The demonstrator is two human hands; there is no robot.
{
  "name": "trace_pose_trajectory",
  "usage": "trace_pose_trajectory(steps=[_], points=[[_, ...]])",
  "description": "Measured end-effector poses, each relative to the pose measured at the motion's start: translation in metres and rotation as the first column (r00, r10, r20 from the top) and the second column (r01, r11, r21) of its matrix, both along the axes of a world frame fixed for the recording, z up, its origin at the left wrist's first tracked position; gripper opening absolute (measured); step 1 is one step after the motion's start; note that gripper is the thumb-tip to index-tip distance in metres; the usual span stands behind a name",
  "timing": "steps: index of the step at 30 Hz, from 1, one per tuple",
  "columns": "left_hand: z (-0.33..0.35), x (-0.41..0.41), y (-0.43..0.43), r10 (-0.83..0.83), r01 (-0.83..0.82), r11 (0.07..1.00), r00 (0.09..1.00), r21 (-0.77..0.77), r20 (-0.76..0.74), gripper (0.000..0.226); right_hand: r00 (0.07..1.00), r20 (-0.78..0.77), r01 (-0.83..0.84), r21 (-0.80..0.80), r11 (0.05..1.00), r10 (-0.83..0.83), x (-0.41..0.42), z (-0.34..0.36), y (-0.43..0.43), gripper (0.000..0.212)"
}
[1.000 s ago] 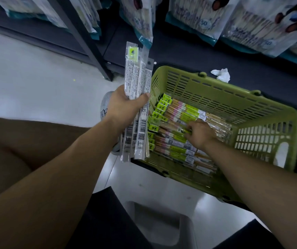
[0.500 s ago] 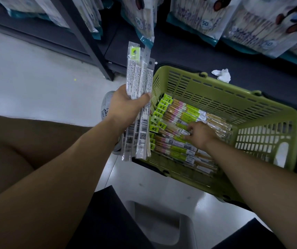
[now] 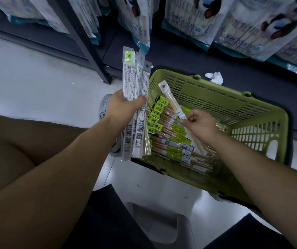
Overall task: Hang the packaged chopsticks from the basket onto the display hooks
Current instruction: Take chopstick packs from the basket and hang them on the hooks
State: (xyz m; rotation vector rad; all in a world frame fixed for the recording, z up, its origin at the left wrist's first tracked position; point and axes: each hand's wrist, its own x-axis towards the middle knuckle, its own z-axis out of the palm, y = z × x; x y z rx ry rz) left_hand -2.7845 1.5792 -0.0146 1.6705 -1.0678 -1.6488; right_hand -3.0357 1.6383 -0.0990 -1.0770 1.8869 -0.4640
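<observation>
The left hand (image 3: 124, 108) is wrapped round the middle of a fanned bundle of chopstick packets (image 3: 135, 83), thumb across the front. The right hand (image 3: 199, 125) pinches a single chopstick packet (image 3: 171, 99) between thumb and curled fingers near mid-length, lifted just above the green basket (image 3: 234, 97) on the floor, where many more packets (image 3: 171, 141) lie heaped. That pinch is narrow and the film looks slick, so the packet could pivot or slip back into the heap on its way across. Taking it into the bundle would probably mean loosening the left grip, and a packet from the fan could slide out to the floor. The punched holes in the bundle sit staggered, which I judge would make threading a hook awkward; the hooks themselves are not in view. The single packet's long axis runs diagonally, its holed header up and to the left towards the shelving, its other end down and right past the wrist. The bundle stands nearly upright in view, holes at the far end, barcodes nearest the person.
</observation>
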Motion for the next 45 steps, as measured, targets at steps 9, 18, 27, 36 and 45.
trace_pose_trajectory(steps=[9,18,27,36,45], points=[[0.025,-0.038,0.001,0.069,-0.06,0.997,0.983,0.057,-0.173,0.025,0.812,0.577,0.111,-0.013,0.994,-0.083,0.053,0.089,-0.019,0.016],[0.073,-0.057,0.0,-0.045,-0.004,0.986,0.958,-0.169,-0.282,0.015,0.882,0.47,0.141,-0.195,0.971,-0.034,0.035,0.185,-0.018,0.024],[0.181,-0.073,-0.033,-0.164,0.022,0.932,0.915,-0.361,-0.368,0.04,0.921,0.386,0.132,-0.436,0.89,0.052,0.027,0.296,-0.03,0.033],[0.281,-0.071,-0.093,-0.328,0.101,0.708,0.924,-0.698,-0.198,0.053,0.975,0.219,0.146,-0.747,0.649,0.033,0.005,0.428,-0.104,0.014],[0.316,-0.07,-0.128,-0.318,-0.068,0.635,0.885,-0.77,-0.34,0.034,0.999,0.036,0.016,-0.855,0.519,0.029,0.026,0.493,-0.147,0.019]])
